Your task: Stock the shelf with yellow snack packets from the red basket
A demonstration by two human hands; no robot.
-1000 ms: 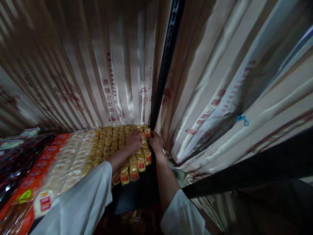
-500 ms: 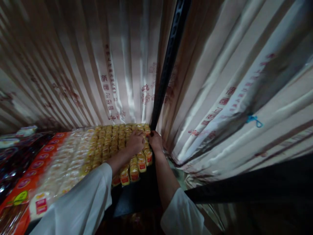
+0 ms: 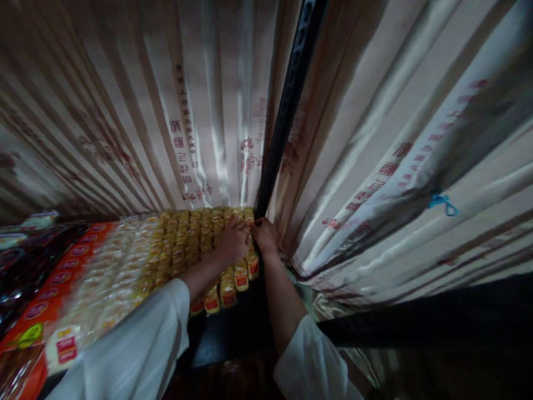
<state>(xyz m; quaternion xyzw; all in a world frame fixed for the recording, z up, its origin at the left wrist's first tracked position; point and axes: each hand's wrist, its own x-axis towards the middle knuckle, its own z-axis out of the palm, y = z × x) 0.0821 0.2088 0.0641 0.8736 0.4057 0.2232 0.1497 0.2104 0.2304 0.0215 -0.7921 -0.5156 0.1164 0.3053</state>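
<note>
Rows of small yellow wrapped cakes (image 3: 179,239), each in clear film, stand packed on a dark shelf (image 3: 227,328). My left hand (image 3: 235,241) reaches over the right-hand rows, its fingers curled down on a yellow wrapped cake near the back. Just to its right, my right hand (image 3: 265,236) is closed, thumb and fingers pinched at the outer edge of the same end row. The fingertips of both hands nearly meet, and they partly hide what lies between them. Red and white labels show on the front packs.
White wrapped packs (image 3: 112,272), orange packaging (image 3: 62,278) and dark glossy packs (image 3: 25,266) lie to the left. A black slotted post (image 3: 287,105) rises behind my hands. Pale printed curtains (image 3: 216,111) hang behind and to the right, with a blue tie (image 3: 443,204).
The view has shifted slightly. My left hand has moved a little right, closer to the right hand. The right hand's fingers have drawn in along the end row.
</note>
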